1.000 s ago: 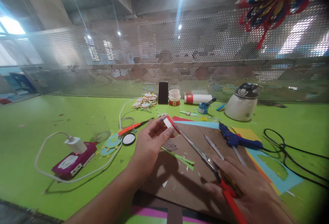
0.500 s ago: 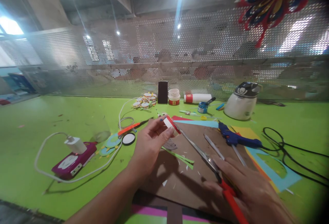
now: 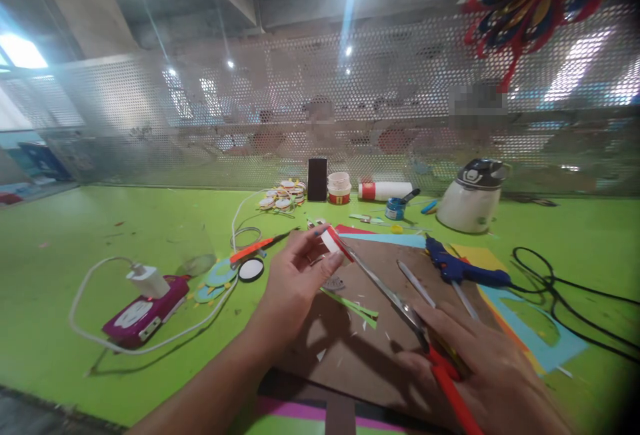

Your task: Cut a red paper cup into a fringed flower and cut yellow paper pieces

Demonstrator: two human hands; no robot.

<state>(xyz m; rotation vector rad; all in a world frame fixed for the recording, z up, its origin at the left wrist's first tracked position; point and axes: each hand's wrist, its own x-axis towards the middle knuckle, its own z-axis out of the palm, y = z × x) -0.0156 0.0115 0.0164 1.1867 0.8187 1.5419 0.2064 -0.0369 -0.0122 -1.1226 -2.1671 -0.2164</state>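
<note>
My left hand (image 3: pixel 303 268) pinches a small white and red paper piece (image 3: pixel 331 240) between thumb and fingers, above the brown board (image 3: pixel 370 368). In my right hand (image 3: pixel 480 362) is a pair of scissors (image 3: pixel 407 312) with red handles, my fingers wrapped round them. The blades point up and left, and their tips meet the red edge of the paper piece. Whether the blades are parted there I cannot tell. Below my hands, green paper strips (image 3: pixel 355 307) and small white scraps lie on the board, with a clear protractor (image 3: pixel 334 283) partly behind my left thumb.
A blue glue gun (image 3: pixel 465 271) with a black cord lies at right on coloured paper. At left stand a purple power strip (image 3: pixel 145 315) with a white charger and an orange-handled cutter (image 3: pixel 255 249). Behind are a phone (image 3: pixel 317 180), paper cups (image 3: pixel 339 188) and a white kettle (image 3: pixel 467 202).
The paper piece has turned slightly in my left fingers, and that hand has shifted a little to the right. The scissors stay against its red edge, with my right hand almost unmoved.
</note>
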